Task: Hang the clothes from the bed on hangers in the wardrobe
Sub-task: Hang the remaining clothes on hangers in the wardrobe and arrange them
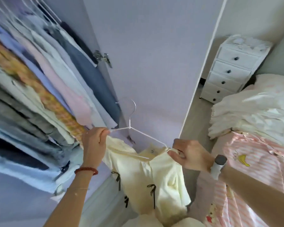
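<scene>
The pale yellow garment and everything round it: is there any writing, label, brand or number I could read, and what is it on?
No text can be read in this view.
Neck tag inside the pale yellow garment: dark marks, too small and blurred to read.
Pink striped bedding: only cartoon prints such as a banana, no words.
Clothes in the wardrobe: motion-blurred, no lettering visible.
White drawer unit: dark knobs only, no labels.

Pale yellow garment (161, 176) with black bows, half threaded on tilted white wire hanger (143, 134), beside open wardrobe (39, 82)
</scene>
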Demonstrator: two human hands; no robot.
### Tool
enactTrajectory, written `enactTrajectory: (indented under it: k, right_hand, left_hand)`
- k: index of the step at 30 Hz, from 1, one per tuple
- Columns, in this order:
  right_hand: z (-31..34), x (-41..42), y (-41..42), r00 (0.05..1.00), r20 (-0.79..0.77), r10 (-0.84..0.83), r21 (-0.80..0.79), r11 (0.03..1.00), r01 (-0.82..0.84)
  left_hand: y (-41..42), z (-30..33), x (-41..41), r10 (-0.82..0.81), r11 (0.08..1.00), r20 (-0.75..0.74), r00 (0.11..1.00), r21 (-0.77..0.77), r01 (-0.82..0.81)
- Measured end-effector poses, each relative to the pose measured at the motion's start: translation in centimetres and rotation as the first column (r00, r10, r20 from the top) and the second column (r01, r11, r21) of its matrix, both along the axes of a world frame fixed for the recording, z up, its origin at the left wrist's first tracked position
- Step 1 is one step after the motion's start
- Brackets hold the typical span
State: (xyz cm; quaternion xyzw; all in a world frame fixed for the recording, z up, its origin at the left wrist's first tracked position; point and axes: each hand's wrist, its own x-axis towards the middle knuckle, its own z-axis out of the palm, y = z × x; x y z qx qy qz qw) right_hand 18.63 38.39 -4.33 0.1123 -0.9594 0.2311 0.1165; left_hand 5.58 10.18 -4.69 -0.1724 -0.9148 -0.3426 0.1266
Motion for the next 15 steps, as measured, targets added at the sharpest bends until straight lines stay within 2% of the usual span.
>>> enactTrajectory:
  k: [3, 7, 11, 15]
  right_hand:
    - [1.8, -2.8, -6.7, 0.989, 0.048, 0.143, -0.067, 0.988, -0.14]
    - [5.0, -6.3, -14.9, 0.968, -0.024, 0.248, -0.108, 0.962, -0.25]
    - [7.9, -8.6, -22.3, 0.926, -0.057, 0.373, -0.059, 0.925, -0.376]
    - [10.1, -9.6, -28.9, 0.844, -0.04, 0.534, 0.011, 0.845, -0.535]
  left_hand:
    - [-6.7, 0.8, 0.1, 0.202, 0.978, -0.025, 0.979, 0.057, -0.2]
    - [-15.2, 3.6, 1.4, 0.411, 0.898, -0.033, 0.911, 0.185, -0.399]
    - [-22.4, 5.5, 3.2, 0.57, 0.792, -0.036, 0.821, 0.29, -0.537]
    - [-28.7, 6.5, 4.6, 0.634, 0.742, -0.066, 0.77, 0.331, -0.582]
